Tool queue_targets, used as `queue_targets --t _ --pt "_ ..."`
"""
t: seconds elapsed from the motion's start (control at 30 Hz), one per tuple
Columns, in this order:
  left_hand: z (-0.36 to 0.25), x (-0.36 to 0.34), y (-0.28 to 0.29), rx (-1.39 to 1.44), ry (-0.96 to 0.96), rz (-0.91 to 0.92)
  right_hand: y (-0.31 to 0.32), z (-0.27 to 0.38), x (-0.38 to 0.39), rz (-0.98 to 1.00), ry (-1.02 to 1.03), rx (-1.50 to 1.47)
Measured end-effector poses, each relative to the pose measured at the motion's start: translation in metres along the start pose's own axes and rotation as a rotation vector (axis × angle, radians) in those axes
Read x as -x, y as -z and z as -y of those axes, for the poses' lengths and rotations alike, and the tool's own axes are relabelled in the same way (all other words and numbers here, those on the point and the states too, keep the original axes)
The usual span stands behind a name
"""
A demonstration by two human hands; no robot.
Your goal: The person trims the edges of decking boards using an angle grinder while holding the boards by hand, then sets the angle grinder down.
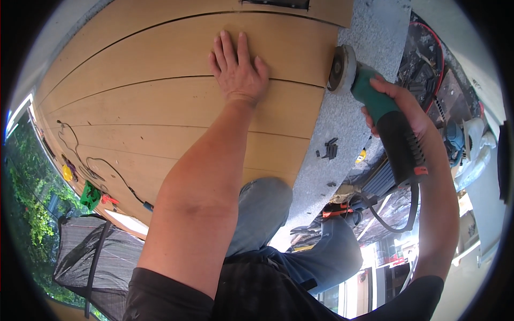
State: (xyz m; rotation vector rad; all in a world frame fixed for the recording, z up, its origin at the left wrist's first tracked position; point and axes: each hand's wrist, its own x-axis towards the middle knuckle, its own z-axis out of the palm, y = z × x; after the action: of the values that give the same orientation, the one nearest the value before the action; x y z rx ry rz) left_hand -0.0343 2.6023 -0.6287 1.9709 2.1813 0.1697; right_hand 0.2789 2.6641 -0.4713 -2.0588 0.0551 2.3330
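Observation:
My left hand (238, 75) lies flat on the brown planks (144, 104), fingers stretched out and slightly apart, with nothing in it. Around the green and black body of an angle grinder (377, 99) my right hand (408, 107) is closed. The grinder's round disc and pale guard (342, 68) are at the planks' right-hand edge, close to the end of a dark gap between two boards. Whether the disc touches the wood or spins, I cannot tell. Its grey cord (393, 229) loops down from the rear end.
A speckled grey stone slab (369, 40) borders the planks, with small dark offcuts (331, 148) on it. Beyond lie a yellow tape measure (361, 155) and a blue circular saw (455, 143). On the boards at left are a black cable (115, 170) and a green bag (90, 196).

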Motion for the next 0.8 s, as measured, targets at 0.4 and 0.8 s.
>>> queue_targets --t 0.4,0.8 --pt "0.003 0.001 -0.005 0.006 -0.015 -0.035 -0.005 -0.026 0.002 -0.016 -0.065 -0.002" --pt "0.002 0.002 -0.004 -0.002 -0.003 -0.011 -0.007 -0.051 0.001 -0.036 -0.114 -0.038"
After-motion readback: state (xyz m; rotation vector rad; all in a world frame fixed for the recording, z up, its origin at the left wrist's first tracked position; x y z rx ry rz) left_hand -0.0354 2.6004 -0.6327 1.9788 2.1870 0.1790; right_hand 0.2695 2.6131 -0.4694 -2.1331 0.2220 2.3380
